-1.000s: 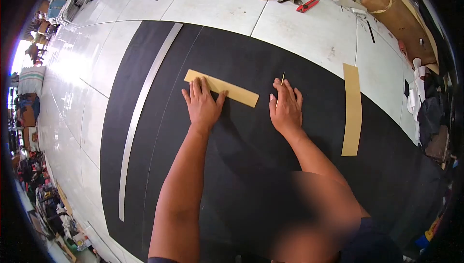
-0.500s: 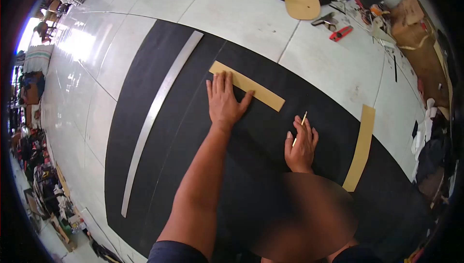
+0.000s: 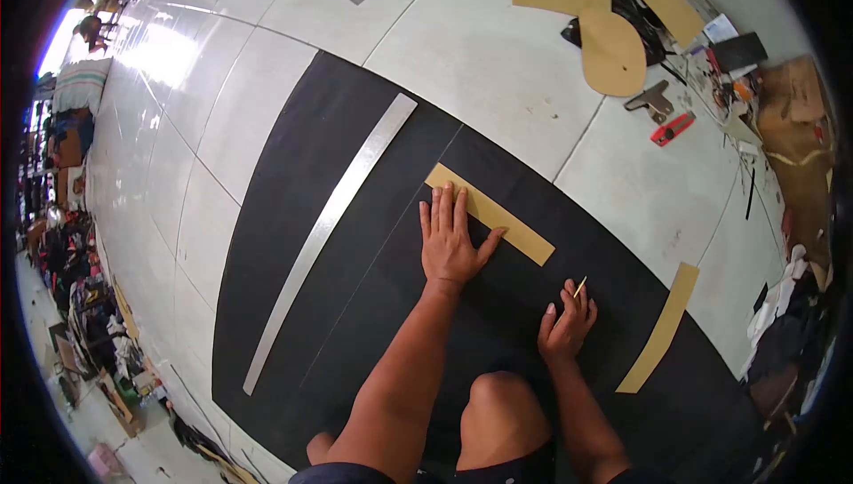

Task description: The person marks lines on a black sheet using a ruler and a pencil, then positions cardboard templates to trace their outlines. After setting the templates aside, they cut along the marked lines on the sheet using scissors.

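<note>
My left hand [image 3: 449, 248] lies with its fingers stretched out on a tan cardboard strip [image 3: 524, 240], holding it flat against a large black sheet [image 3: 355, 342]. One end of the strip meets a thin pale line drawn across the sheet. To the right of the strip, my right hand [image 3: 566, 333] has curled fingers around a thin yellow pencil [image 3: 580, 288], whose lower part is hidden by the hand. A long metal ruler [image 3: 333, 213] rests on the sheet to the left. Another cardboard strip [image 3: 662, 328] lies at the sheet's right edge.
Tiled floor [image 3: 498, 57] surrounds the sheet. Beyond its far edge are a rounded cardboard piece [image 3: 613, 53], a bulldog clip [image 3: 651, 102] and a red cutter [image 3: 673, 129]. Cloth and clutter line both sides. My bent knee [image 3: 502, 422] is close below my hands.
The whole view has shifted, so most things appear lower and further right. My left hand stays on the strip. In my right hand, the pencil shows less of its length.
</note>
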A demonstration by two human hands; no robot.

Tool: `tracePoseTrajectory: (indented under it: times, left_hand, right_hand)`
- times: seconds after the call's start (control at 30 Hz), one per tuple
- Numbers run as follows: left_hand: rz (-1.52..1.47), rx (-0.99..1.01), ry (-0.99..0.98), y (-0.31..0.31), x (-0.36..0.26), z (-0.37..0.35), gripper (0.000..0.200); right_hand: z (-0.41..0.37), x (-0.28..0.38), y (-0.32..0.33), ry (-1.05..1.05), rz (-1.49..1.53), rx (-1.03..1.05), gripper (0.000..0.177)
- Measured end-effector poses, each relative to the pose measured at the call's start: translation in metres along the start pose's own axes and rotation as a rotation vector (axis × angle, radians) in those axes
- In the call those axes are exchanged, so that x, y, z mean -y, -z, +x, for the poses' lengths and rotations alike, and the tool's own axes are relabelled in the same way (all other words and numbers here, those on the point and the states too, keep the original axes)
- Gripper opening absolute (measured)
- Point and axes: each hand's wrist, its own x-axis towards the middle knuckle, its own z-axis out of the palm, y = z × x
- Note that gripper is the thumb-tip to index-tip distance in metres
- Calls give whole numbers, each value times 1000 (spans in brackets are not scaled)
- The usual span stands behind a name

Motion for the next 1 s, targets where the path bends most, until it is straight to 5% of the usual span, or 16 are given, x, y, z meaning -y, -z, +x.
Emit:
tracePoseTrajectory:
  times: [0.6, 0.7, 1.0]
  left_hand:
    - [3, 33, 34, 0, 6, -2, 89]
    - [-13, 26, 30, 0, 6, -2, 88]
    - [-15, -25, -19, -1, 7, 0, 85]
  right_hand:
    - [2, 1, 7, -38, 44, 15, 47]
    - [10, 7, 5, -148, 449, -84, 39]
    - [63, 24, 1, -347, 759, -125, 31]
